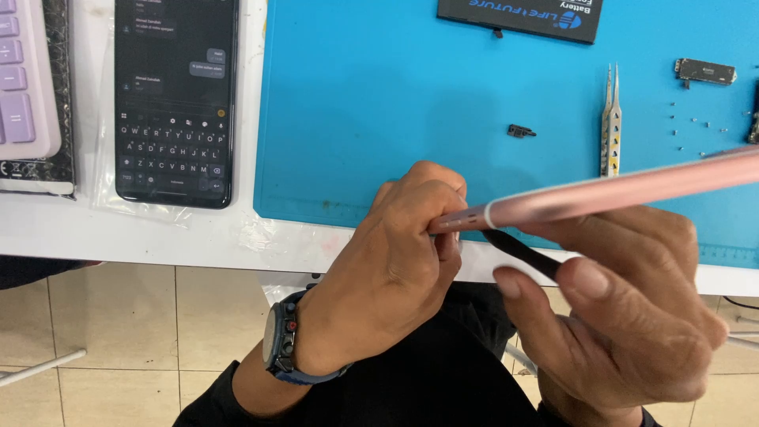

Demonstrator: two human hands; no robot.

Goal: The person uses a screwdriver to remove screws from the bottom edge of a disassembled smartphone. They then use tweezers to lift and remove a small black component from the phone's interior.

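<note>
Pink phone (601, 194), seen edge-on, is held above the near edge of a blue work mat (379, 103), its near end gripped by the left hand (387, 269), fingers pressed together around the corner. The right hand (624, 316) pinches a thin black tool (522, 251) between thumb and fingers, its tip touching the phone's underside near the left hand. On the mat's far right lie metal tweezers (610, 122), a small black part (521, 130) and scattered tiny screws (696, 126). A black smartphone (175, 99) with a lit screen rests left of the mat.
</note>
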